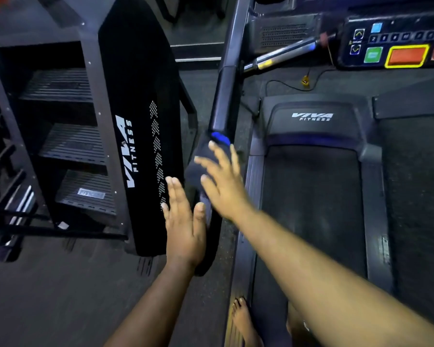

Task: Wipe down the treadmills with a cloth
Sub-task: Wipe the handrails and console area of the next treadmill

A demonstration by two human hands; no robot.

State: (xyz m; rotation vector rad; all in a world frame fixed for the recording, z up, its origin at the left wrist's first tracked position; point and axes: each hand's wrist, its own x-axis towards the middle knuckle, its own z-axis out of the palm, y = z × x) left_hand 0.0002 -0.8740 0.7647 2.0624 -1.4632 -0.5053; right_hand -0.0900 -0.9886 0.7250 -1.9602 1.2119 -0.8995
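Note:
I stand on a black treadmill whose left handrail runs down toward me. A dark cloth with a blue patch lies on the handrail's lower end. My right hand presses on the cloth with fingers spread and straight, blurred by motion. My left hand is flat and straight-fingered, held against the left side of the handrail just below the cloth. The console with green, orange and red buttons is at the top right.
A black stair-climber machine marked VIVA FITNESS stands close on the left, its steps beyond. A cable with a yellow clip hangs near the console. My bare foot rests on the treadmill's left side rail.

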